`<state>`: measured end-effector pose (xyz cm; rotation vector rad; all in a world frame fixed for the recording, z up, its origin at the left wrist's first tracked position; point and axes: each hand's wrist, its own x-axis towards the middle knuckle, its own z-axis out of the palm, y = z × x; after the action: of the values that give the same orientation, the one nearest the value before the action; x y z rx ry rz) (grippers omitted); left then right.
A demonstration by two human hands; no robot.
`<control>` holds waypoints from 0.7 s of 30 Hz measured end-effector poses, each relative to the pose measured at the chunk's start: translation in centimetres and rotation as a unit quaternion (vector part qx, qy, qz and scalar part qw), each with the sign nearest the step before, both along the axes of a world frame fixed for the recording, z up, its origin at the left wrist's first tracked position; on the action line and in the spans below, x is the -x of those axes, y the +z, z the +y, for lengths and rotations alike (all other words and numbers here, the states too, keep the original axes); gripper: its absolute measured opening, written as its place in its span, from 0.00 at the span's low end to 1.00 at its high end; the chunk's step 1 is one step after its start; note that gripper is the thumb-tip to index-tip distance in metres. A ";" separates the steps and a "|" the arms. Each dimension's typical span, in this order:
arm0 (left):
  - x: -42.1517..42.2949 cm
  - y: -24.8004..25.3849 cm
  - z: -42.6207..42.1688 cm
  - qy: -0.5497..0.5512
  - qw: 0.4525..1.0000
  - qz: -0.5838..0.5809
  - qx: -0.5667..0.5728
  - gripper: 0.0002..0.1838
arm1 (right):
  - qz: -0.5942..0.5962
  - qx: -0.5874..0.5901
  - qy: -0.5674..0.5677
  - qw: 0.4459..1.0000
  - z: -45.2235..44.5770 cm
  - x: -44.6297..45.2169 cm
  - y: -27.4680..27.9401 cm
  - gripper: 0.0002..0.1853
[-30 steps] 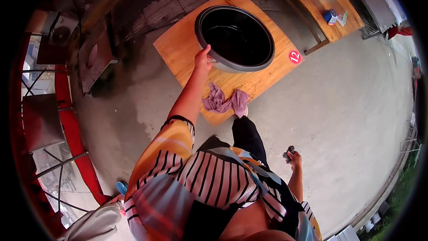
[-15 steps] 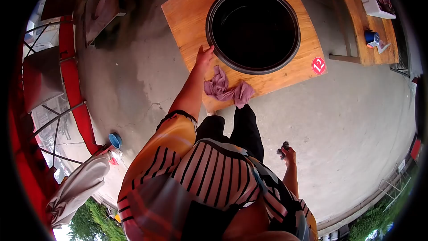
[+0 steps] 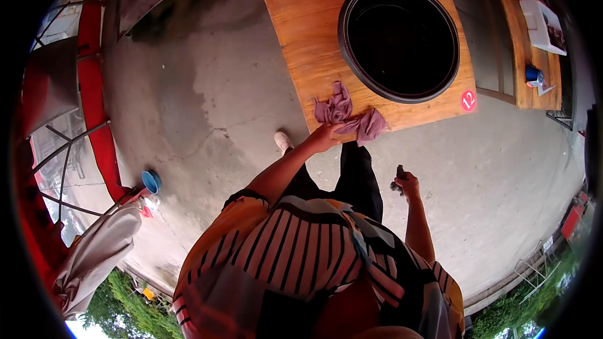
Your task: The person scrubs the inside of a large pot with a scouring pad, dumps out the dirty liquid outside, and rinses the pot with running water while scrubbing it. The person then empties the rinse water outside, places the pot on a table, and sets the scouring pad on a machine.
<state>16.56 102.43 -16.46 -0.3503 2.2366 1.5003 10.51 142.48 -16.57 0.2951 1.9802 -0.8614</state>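
Observation:
My left hand (image 3: pixel 325 137) is at the near edge of the wooden table, its fingers closed on the lower part of a crumpled purple cloth (image 3: pixel 339 105). One end of the cloth hangs at the table edge. Out to the right, over the floor, my right hand (image 3: pixel 409 185) grips a dark, clumped scrubber (image 3: pixel 399 176). A large round black pot (image 3: pixel 402 41) stands on the table beyond the cloth, and neither hand touches it. Its inside is very dark.
The wooden table (image 3: pixel 295 31) bears a red number 12 sticker (image 3: pixel 468 100). At the right, another wooden table (image 3: pixel 521 44) holds a white box (image 3: pixel 541 25) and a blue container (image 3: pixel 534 75). A blue basin (image 3: pixel 151 181) and red metal frame (image 3: pixel 94 88) are at the left.
My left hand has left the pot's rim and come down to the cloth. My right hand still holds the scrubber. The view has shifted, with the table and pot now further right.

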 end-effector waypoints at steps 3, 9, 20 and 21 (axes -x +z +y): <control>-2.2 4.8 -3.6 0.107 0.958 -0.159 -0.216 0.32 | 0.019 0.105 0.003 0.994 -14.1 0.7 6.5 0.15; -10.1 11.8 -14.9 0.271 0.808 -0.211 -0.479 0.35 | 0.135 0.275 0.077 0.949 -39.5 -6.7 10.5 0.22; -23.0 20.1 -37.7 0.445 0.750 0.095 -0.480 0.21 | -0.021 0.454 0.239 0.858 -59.0 -8.6 18.1 0.27; -23.8 18.6 -39.9 0.494 0.744 0.105 -0.437 0.20 | -0.056 0.451 0.127 0.882 -58.8 -7.1 16.7 0.15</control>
<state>40.41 62.55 2.17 -1.1839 1.1167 3.0086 17.63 83.68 0.16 -0.4379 1.2800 -1.4355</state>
